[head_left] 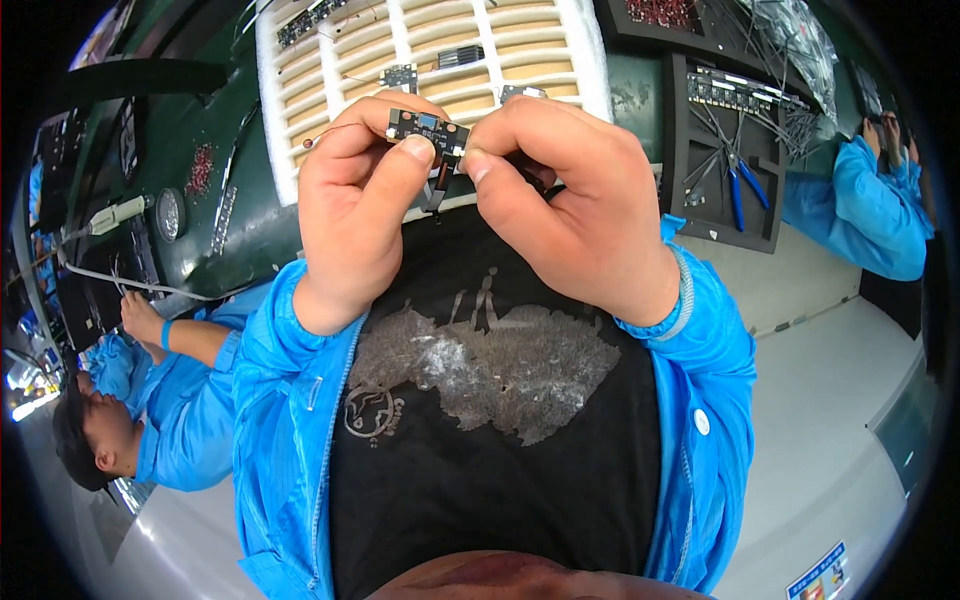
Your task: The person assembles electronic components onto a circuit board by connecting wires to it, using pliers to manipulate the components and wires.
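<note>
1. Left hand [360, 215] pinches the small circuit board [438, 127] between thumb and fingers; brace it without bending.
2. Right hand [575, 195] is nearly closed at its right edge; I cannot tell on what; work gently.
3. Circuit board: between both hands, near the white tray [594, 70].

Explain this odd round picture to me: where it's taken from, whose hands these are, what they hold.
No machine is at work here: these are a person's bare hands, seen from a wide fisheye camera on their head, so straight edges bend. The left hand holds a small dark circuit board; the right hand pinches at its right end, the exact grip too small to tell. Beyond lies a white slotted tray; to the right, blue-handled pliers in a dark tray.
</note>
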`<state>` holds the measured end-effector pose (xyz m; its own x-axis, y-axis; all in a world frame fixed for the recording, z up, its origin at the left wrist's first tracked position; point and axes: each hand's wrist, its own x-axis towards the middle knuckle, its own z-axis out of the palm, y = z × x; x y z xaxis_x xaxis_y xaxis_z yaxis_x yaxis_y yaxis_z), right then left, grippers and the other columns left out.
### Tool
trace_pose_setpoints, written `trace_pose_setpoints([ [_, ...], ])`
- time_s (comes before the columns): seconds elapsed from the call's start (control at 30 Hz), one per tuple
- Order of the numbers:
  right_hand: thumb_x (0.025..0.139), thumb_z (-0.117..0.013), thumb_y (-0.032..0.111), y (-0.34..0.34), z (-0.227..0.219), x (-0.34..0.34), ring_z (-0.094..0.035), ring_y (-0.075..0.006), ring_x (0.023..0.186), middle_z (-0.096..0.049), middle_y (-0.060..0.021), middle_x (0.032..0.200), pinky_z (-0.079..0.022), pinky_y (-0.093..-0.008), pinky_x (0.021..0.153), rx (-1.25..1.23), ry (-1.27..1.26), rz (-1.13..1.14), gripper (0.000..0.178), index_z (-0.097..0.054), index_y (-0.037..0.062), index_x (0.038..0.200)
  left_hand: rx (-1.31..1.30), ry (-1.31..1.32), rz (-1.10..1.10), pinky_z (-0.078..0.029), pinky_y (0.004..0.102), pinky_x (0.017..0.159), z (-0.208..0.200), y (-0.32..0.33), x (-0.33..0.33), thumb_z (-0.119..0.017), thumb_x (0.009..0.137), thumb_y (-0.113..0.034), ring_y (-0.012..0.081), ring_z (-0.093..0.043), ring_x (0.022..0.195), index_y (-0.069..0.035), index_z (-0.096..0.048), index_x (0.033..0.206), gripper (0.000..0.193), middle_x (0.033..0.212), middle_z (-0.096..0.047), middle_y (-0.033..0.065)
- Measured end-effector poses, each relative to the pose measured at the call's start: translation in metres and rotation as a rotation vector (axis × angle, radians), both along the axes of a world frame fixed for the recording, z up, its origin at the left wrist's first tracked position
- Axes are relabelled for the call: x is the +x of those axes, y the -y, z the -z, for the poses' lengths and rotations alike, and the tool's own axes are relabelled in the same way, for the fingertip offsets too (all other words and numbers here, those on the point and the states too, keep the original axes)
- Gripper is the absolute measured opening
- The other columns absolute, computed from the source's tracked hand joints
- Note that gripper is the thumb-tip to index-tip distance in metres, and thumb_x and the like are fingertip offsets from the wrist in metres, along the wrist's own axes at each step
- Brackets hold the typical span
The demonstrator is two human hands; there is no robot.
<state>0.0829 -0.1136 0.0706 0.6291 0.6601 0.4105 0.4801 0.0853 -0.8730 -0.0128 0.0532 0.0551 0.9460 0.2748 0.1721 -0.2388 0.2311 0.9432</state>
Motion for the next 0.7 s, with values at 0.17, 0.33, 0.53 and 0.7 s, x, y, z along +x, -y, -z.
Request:
trace_pose_setpoints([
  [0.17, 0.086, -0.068, 0.0, 0.002, 0.001, -0.001, -0.048, -0.0098, 0.059, -0.058, -0.0029, 0.071, -0.037, -0.0264, 0.053, -0.019, -0.007, 0.022, 0.004, -0.064, 0.0011, 0.085, 0.052, 0.009, -0.036, -0.049, 0.0262, 0.081, 0.001, 0.002, 0.0, -0.062, 0.095, 0.005, 0.0111, -0.058, 0.09, 0.002, -0.062, 0.1, 0.006, 0.107, -0.062, 0.0093],
  [0.33, 0.085, -0.07, 0.001, 0.004, 0.005, 0.0, -0.046, -0.0076, 0.059, -0.057, -0.002, 0.07, -0.036, -0.0258, 0.052, -0.05, -0.019, 0.021, 0.004, -0.066, 0.0005, 0.084, 0.237, 0.024, -0.054, -0.05, 0.0253, 0.076, -0.003, 0.0, 0.003, -0.064, 0.09, 0.01, 0.012, -0.059, 0.087, 0.005, -0.064, 0.095, 0.007, 0.103, -0.064, 0.0102],
  [0.53, 0.083, -0.071, 0.008, 0.005, 0.001, -0.001, -0.062, -0.0266, 0.065, -0.061, -0.0114, 0.072, -0.049, -0.0344, 0.06, -0.136, -0.136, 0.036, 0.007, -0.066, 0.0039, 0.084, 0.275, 0.003, -0.035, -0.05, 0.0254, 0.078, -0.002, -0.003, 0.007, -0.065, 0.089, 0.01, 0.0125, -0.059, 0.087, 0.005, -0.064, 0.095, 0.008, 0.102, -0.065, 0.0108],
  [0.7, 0.091, -0.071, 0.01, 0.001, 0.006, -0.001, -0.066, -0.0212, 0.072, -0.068, -0.0092, 0.082, -0.051, -0.0308, 0.063, -0.093, -0.186, 0.015, 0.009, -0.069, 0.002, 0.095, 0.143, -0.09, 0.047, -0.05, 0.0246, 0.078, -0.004, -0.008, 0.01, -0.058, 0.101, 0.0, 0.0076, -0.06, 0.088, -0.001, -0.059, 0.104, 0.004, 0.101, -0.063, 0.0028],
])
